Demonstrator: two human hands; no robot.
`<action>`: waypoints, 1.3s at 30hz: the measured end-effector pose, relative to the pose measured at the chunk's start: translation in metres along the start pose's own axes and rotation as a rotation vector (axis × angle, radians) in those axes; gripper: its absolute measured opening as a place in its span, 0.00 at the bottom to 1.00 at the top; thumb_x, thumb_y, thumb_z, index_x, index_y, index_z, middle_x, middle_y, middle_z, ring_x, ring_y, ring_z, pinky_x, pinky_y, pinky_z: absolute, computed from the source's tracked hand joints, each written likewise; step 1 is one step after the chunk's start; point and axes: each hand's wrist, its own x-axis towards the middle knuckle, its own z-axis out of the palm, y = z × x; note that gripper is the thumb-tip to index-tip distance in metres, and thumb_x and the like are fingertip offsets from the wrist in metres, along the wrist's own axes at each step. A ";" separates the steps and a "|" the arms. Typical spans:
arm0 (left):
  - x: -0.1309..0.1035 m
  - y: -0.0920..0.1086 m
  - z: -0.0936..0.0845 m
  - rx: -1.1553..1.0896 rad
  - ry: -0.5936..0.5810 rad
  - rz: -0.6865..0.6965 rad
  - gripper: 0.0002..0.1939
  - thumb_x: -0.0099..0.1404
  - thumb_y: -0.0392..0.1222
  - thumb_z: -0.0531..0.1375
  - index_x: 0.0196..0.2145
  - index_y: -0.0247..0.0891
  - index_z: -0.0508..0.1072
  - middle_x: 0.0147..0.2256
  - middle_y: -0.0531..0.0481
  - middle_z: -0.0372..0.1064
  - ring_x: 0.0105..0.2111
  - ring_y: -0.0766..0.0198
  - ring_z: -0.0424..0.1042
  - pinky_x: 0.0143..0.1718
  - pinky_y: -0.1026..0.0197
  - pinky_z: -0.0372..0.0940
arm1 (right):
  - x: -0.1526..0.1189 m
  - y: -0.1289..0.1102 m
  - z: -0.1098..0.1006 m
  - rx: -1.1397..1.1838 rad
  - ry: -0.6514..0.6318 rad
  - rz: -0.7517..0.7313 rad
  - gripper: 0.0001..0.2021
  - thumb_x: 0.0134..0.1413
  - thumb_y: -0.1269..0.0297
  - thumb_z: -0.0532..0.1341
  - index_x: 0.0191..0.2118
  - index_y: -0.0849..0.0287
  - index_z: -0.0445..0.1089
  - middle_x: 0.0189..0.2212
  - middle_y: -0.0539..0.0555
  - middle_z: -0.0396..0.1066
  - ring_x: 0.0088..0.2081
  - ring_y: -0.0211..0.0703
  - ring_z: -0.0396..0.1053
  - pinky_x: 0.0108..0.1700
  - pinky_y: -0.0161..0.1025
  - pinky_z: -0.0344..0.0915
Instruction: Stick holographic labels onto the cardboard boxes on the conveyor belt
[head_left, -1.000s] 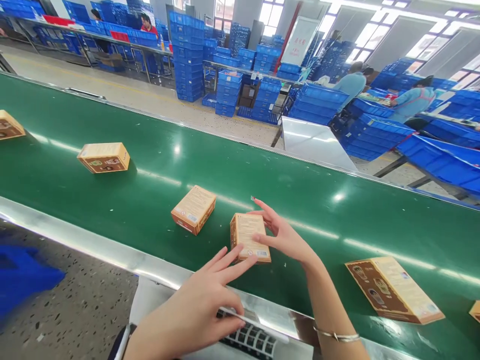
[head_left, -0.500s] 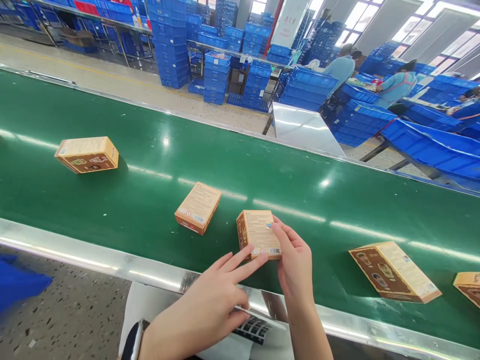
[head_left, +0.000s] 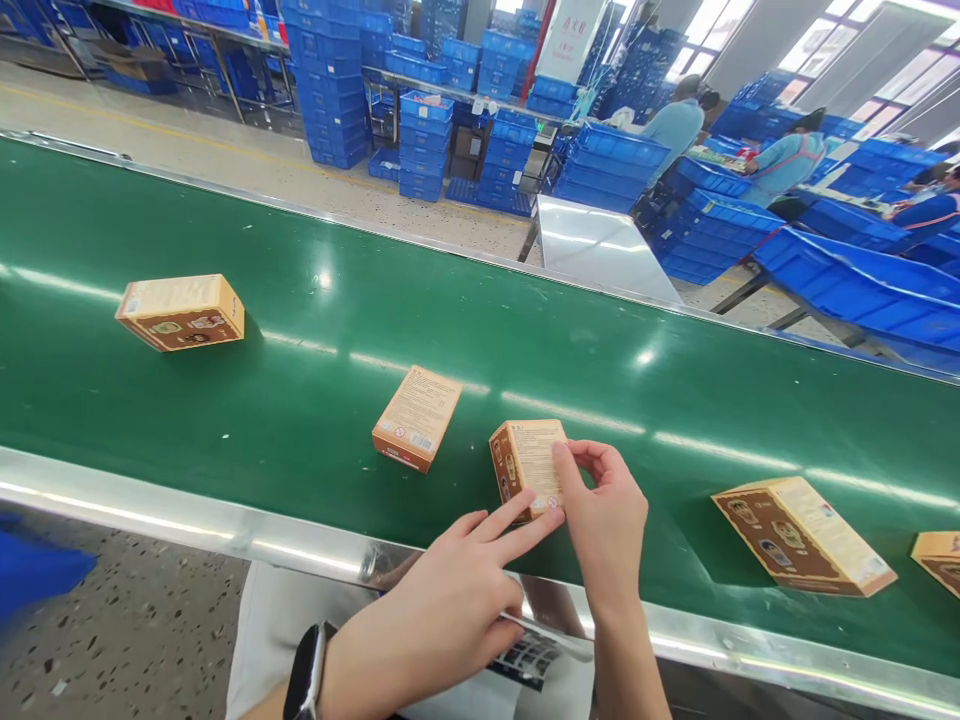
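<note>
A tan and brown cardboard box [head_left: 536, 450] with printed text and a barcode area lies on the green conveyor belt [head_left: 315, 410]. My right hand [head_left: 607, 515] grips its right side, thumb pressed on the top face and fingers round the far edge. Across the box's near edge, my left hand [head_left: 457, 590] rests its stretched index and middle fingers. Its thumb and other fingers are curled in at a sheet with dark squares [head_left: 529, 655], apparently a sticker sheet; the exact grip is partly hidden. Just left of the held box lies a similar box [head_left: 418, 418].
Other boxes sit on the belt: one at far left [head_left: 184, 312], one at right [head_left: 806, 535], another cut off at the right edge [head_left: 937, 560]. A metal rail [head_left: 300, 555] runs along the near side. Beyond are a metal table [head_left: 600, 245], stacked blue crates [head_left: 326, 90] and people.
The belt's boxes have shifted slightly right, and both hands have moved right with the held box. A small shiny sticker seen beside my right thumb is now covered by it.
</note>
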 end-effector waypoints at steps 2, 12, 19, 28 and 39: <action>0.003 0.000 0.000 -0.041 0.003 0.007 0.08 0.62 0.29 0.66 0.25 0.35 0.79 0.71 0.48 0.45 0.70 0.43 0.52 0.64 0.43 0.62 | 0.007 0.000 -0.005 -0.057 0.036 -0.023 0.24 0.47 0.46 0.64 0.46 0.57 0.68 0.31 0.56 0.80 0.35 0.54 0.75 0.39 0.46 0.66; -0.030 -0.008 -0.020 -0.345 0.222 -0.269 0.07 0.64 0.32 0.66 0.29 0.40 0.77 0.52 0.50 0.79 0.59 0.52 0.71 0.59 0.49 0.67 | -0.008 0.019 -0.064 -0.060 -0.151 -0.493 0.07 0.64 0.58 0.61 0.41 0.51 0.76 0.43 0.55 0.79 0.45 0.51 0.76 0.49 0.47 0.69; -0.033 -0.009 -0.030 -0.335 0.286 -0.348 0.07 0.64 0.30 0.63 0.29 0.38 0.77 0.36 0.50 0.79 0.41 0.58 0.76 0.43 0.57 0.70 | -0.041 0.007 -0.061 -0.254 -0.429 -1.036 0.07 0.66 0.68 0.61 0.47 0.55 0.74 0.53 0.60 0.74 0.57 0.53 0.69 0.55 0.50 0.69; -0.032 -0.005 -0.033 -0.305 0.235 -0.425 0.07 0.64 0.30 0.63 0.30 0.38 0.77 0.33 0.50 0.78 0.37 0.58 0.75 0.39 0.58 0.68 | -0.053 0.002 -0.052 -0.234 -0.463 -1.083 0.10 0.63 0.76 0.59 0.41 0.53 0.73 0.52 0.59 0.76 0.56 0.55 0.71 0.51 0.51 0.73; -0.035 -0.008 -0.031 -0.295 0.120 -0.200 0.07 0.61 0.30 0.68 0.28 0.40 0.77 0.51 0.48 0.78 0.56 0.50 0.71 0.55 0.51 0.69 | 0.005 0.026 0.004 0.455 -0.287 -0.065 0.29 0.56 0.51 0.66 0.60 0.52 0.62 0.62 0.62 0.66 0.62 0.56 0.66 0.61 0.56 0.64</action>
